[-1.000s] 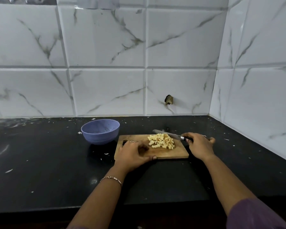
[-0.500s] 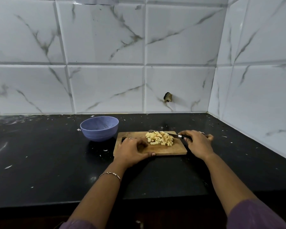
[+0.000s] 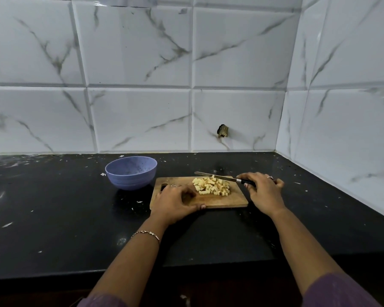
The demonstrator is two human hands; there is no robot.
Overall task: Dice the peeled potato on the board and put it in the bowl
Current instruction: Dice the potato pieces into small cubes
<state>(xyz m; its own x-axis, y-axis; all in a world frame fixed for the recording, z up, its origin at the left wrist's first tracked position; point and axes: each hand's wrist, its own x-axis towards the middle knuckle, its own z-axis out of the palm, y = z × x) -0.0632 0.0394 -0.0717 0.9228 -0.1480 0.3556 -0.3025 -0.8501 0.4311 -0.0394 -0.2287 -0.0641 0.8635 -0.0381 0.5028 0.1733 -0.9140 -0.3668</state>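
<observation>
Potato: a heap of pale cubes (image 3: 212,186) is seen on the far right half of the board (image 3: 226,201); dicing is judged done, and none is seen in the bowl.
Bowl: the purple bowl (image 3: 130,173) is set on the counter (image 3: 53,218) just beside the board's far left corner, apart from it, and appears empty.
Left hand: the left hand (image 3: 175,202) is laid over the board's near left end, fingers curled around its edge, so the board is gripped.
Right hand: the right hand (image 3: 262,191) is closed on the dark handle of the knife (image 3: 217,176); the blade is held low behind the heap, pointing left.
Step in hand: the cubes are judged ready to be moved to the bowl.
Risk, spill: if the board is lifted or tipped unevenly, loose cubes could be rolled off its edge onto the counter, which is littered with pale scraps.
Risk, miss: the bowl's mouth is narrower than the board, so cubes swept carelessly could be dropped past the rim.
Risk, bowl: a light bowl could be knocked or pushed away by the board's corner.
Risk, blade: the left fingers could be nicked if the blade is swept toward them.
</observation>
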